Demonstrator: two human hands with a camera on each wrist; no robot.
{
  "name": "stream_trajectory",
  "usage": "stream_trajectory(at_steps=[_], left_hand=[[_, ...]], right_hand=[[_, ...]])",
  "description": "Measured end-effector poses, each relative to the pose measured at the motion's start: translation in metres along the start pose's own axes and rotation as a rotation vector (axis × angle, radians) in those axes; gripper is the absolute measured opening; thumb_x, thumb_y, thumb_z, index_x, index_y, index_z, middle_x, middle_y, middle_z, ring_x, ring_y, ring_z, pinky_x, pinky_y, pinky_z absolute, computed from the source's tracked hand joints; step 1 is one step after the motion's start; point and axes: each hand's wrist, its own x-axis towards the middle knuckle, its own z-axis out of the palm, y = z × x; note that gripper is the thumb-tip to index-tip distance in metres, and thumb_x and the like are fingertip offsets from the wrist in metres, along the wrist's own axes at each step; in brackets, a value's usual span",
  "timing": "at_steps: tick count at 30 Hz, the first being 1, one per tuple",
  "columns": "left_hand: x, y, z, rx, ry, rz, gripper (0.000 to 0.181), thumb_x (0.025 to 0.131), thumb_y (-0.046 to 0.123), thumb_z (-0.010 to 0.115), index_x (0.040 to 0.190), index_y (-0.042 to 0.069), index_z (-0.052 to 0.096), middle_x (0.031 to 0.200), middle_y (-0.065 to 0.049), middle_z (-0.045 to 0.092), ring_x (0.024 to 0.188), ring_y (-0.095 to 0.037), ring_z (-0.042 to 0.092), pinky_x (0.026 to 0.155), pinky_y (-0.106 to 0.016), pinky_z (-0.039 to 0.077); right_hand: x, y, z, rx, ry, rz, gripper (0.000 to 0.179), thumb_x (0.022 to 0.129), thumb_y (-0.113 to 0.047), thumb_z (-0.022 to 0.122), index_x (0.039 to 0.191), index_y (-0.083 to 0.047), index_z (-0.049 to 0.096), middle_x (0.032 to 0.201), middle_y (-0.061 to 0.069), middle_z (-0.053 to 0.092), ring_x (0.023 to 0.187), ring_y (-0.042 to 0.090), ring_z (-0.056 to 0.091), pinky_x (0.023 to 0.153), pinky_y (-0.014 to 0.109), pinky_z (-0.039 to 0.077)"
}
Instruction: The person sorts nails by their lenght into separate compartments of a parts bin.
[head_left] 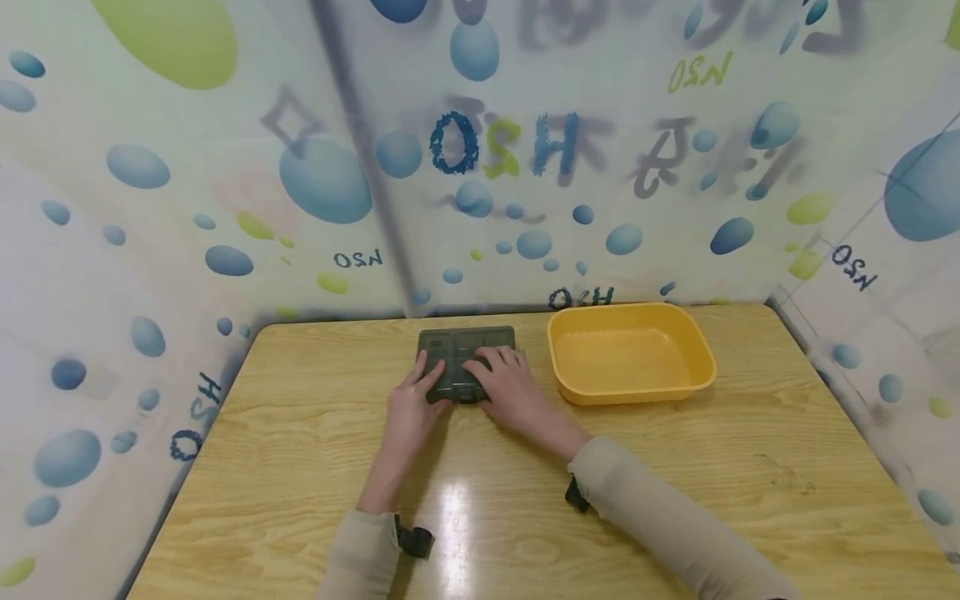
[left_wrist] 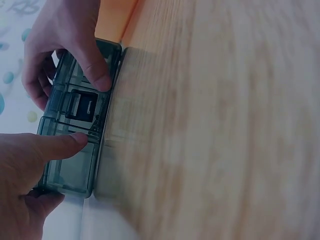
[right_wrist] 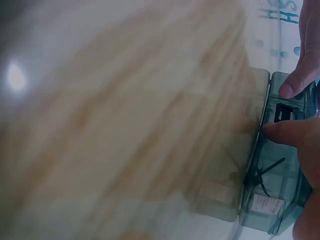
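Observation:
A dark green see-through plastic case (head_left: 453, 340) with compartments sits near the back edge of the table. My left hand (head_left: 411, 410) holds its left end, the thumb on the front face in the left wrist view. My right hand (head_left: 517, 398) grips the right part, fingers over the lid and thumb at the front. Between the two hands is a black latch (left_wrist: 83, 106) on the case's front. Through the clear wall show a thin black strip-like thing (right_wrist: 264, 175) and a white label (right_wrist: 267, 204). The lid looks closed.
A yellow plastic basin (head_left: 637, 393) stands to the right of the case, close to my right hand. The wooden table (head_left: 300, 467) ends at a wall hanging (head_left: 420, 242) printed with blue and green drops. Dark wrist cameras (head_left: 415, 542) are strapped on at both sleeves.

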Motion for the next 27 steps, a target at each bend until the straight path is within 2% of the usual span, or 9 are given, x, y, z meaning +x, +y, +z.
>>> stream_trajectory(at_steps=[10,17,27], left_hand=[[-0.0008,-0.0019,0.0020,-0.006,-0.005,-0.021,0.063,0.074,-0.001,0.090,0.132,-0.001,0.066,0.150,-0.028,0.046,0.125,-0.048,0.055,0.099,-0.050,0.052],[0.0004,-0.0006,0.0017,-0.012,-0.002,-0.012,0.063,0.074,-0.001,0.090,0.132,-0.001,0.066,0.149,-0.028,0.046,0.123,-0.048,0.057,0.097,-0.049,0.053],[0.0018,-0.0018,-0.0004,0.004,-0.002,-0.001,0.064,0.072,-0.001,0.092,0.131,0.000,0.068,0.147,-0.028,0.049,0.119,-0.048,0.059,0.095,-0.050,0.055]], right_hand=[[0.0001,-0.0038,0.0000,-0.059,-0.013,-0.004,0.057,0.086,-0.028,0.085,0.136,-0.014,0.060,0.142,0.015,0.052,0.125,0.034,0.049,0.103,0.053,0.043],[-0.0005,-0.0025,0.0011,-0.085,0.014,0.001,0.058,0.084,-0.031,0.087,0.135,-0.016,0.062,0.140,0.013,0.054,0.123,0.032,0.050,0.102,0.051,0.044],[-0.0019,0.0001,-0.0017,-0.138,-0.011,-0.065,0.060,0.088,-0.040,0.083,0.138,-0.016,0.061,0.143,0.013,0.052,0.123,0.033,0.049,0.105,0.051,0.043]])
